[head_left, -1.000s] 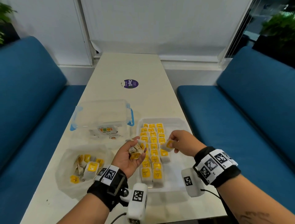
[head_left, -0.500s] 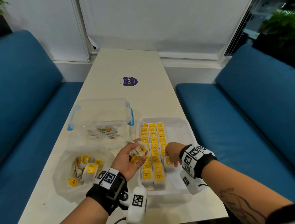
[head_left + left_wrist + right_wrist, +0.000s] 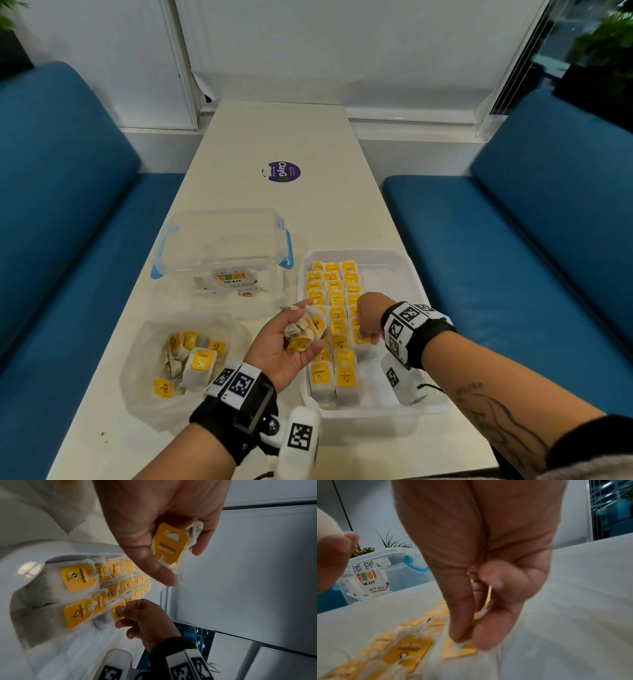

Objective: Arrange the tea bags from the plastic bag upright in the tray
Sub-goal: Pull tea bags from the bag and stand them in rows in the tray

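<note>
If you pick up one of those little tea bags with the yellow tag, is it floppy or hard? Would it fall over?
Probably floppy: the tea bags bunched in the left hand look crumpled and soft. Likely very light too, since several sit in one palm. Alone one might tip, so the right hand sets its tea bag against the packed rows in the tray, which seem to prop each other up.

Setting: office lounge or café-style booth. Long white desk [image 3: 239, 164] runs away from the camera to a wall of white roller blinds [image 3: 342, 44]. Blue upholstered bench seats flank the desk, one to its left [image 3: 58, 205], one to its right [image 3: 548, 222]. Round purple "ClayGo" sticker [image 3: 284, 172] on the desk, toward its far end. Potted plants [image 3: 606, 41] beyond the right bench, by dark glazing.
</note>
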The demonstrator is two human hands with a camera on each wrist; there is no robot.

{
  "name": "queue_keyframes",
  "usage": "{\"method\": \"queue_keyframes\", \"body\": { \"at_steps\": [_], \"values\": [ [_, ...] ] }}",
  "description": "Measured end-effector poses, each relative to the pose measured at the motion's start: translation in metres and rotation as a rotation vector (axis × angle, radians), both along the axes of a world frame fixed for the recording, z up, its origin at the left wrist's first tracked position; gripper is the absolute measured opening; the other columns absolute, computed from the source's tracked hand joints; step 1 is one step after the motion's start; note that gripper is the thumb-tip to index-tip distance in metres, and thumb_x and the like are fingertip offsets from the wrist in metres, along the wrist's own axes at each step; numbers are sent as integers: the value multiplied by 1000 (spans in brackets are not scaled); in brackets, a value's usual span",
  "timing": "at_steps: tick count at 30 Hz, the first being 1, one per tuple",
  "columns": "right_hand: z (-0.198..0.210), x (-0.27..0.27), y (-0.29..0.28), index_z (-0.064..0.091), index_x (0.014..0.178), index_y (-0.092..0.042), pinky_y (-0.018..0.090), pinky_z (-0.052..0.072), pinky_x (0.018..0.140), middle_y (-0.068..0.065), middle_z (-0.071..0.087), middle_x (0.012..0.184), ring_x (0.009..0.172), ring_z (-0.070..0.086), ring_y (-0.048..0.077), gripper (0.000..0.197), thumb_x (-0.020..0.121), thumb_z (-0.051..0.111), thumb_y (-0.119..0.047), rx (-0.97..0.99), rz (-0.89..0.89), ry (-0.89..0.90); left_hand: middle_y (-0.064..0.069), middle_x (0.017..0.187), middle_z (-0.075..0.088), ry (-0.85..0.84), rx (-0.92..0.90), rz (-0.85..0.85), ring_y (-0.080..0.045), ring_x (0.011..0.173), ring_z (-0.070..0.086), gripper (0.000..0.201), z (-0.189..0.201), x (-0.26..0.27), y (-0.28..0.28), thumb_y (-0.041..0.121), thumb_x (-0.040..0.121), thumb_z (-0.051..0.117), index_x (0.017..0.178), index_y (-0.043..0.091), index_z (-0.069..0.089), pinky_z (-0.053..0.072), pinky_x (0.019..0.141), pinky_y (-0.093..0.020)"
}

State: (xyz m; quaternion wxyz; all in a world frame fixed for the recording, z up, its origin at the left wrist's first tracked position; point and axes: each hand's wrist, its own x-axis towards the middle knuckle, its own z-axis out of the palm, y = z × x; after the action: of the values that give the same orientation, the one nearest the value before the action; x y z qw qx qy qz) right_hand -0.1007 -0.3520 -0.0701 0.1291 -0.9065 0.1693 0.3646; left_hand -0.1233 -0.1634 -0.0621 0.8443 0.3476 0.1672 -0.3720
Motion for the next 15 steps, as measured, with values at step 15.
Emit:
{"method": "queue_keyframes", "body": {
  "at_steps": [15],
  "values": [
    [84, -35, 10, 61, 78, -14, 20, 37, 42, 5, 68, 75, 55, 57, 14, 29, 79, 70, -41, 529, -199, -488, -17, 96, 66, -61, -35, -79, -34, 81, 69, 24, 12, -3, -13, 17, 88, 48, 107, 12, 62, 58, 53, -31]
  ]
}}
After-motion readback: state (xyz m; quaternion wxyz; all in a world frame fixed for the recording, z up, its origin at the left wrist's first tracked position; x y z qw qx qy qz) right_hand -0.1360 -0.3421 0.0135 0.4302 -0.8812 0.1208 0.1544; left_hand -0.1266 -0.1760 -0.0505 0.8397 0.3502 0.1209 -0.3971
